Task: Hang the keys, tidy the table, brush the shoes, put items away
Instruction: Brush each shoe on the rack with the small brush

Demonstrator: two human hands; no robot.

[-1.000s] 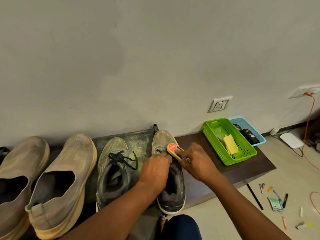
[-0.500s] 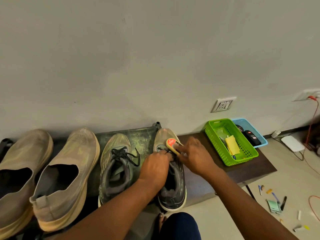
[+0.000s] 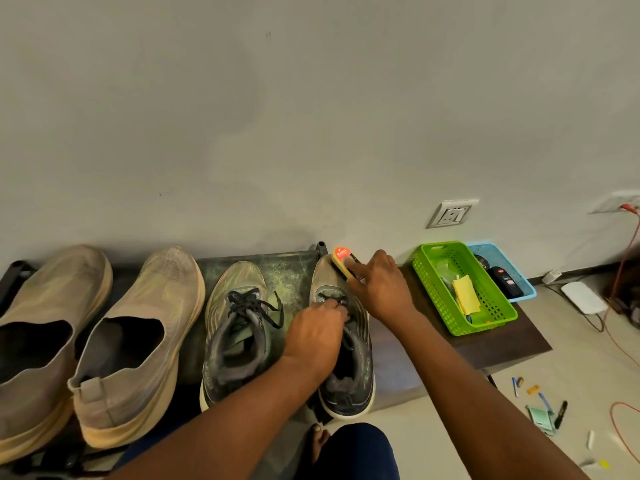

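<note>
Four shoes sit in a row along the low dark desk (image 3: 502,344) by the wall, and we are at the brushing step. Our left hand (image 3: 313,336) curls its fingers into the laces of the grey-and-green laced trainer (image 3: 360,372) on the right, steadying it. Our right hand (image 3: 379,289) pinches the small yellow shoe brush with the orange label (image 3: 341,259) against that trainer's toe. Next, we judge, the stroke must run across the toe cap with steady pressure while the left hand braces. Beyond, a green plastic basket (image 3: 433,271) stands on the desk, and pens lie scattered on the floor (image 3: 450,427)
</note>
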